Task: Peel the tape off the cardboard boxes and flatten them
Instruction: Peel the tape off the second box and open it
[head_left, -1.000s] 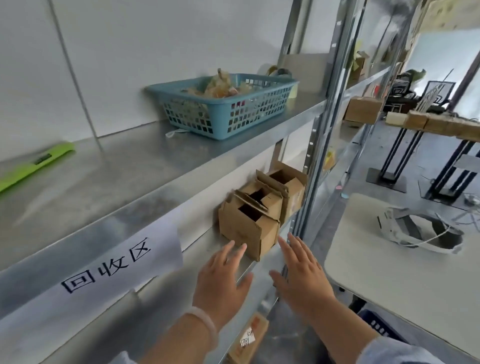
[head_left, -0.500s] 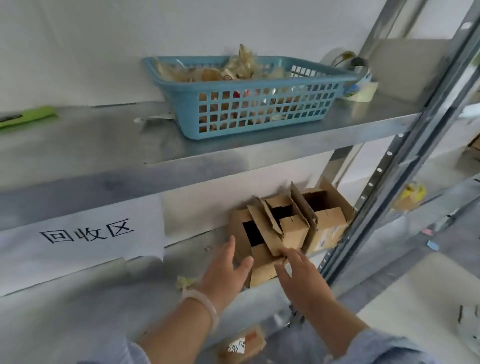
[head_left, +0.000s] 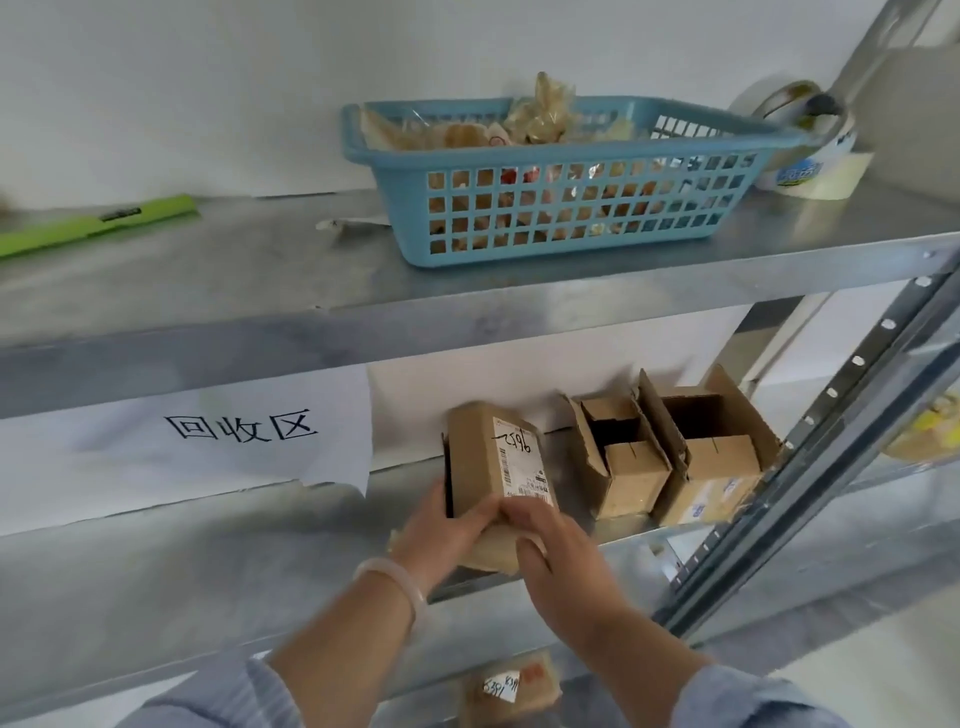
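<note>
A small cardboard box with a white shipping label is tipped up over the middle shelf, label side facing me. My left hand grips its near left corner and my right hand grips its near right end, thumbs on top. Two more open cardboard boxes stand on the same shelf to the right: a smaller one and a larger one with labels on its front. Another labelled box lies on the shelf below, partly hidden by my arms.
A blue basket full of crumpled tape sits on the top shelf, with a tape roll to its right and a green tool at the left. A paper sign hangs from the shelf edge. A metal upright stands at right.
Both hands went from reaching open towards the boxes to gripping the leftmost box, which has been pulled away from the other two and tipped up. The camera has moved closer.
</note>
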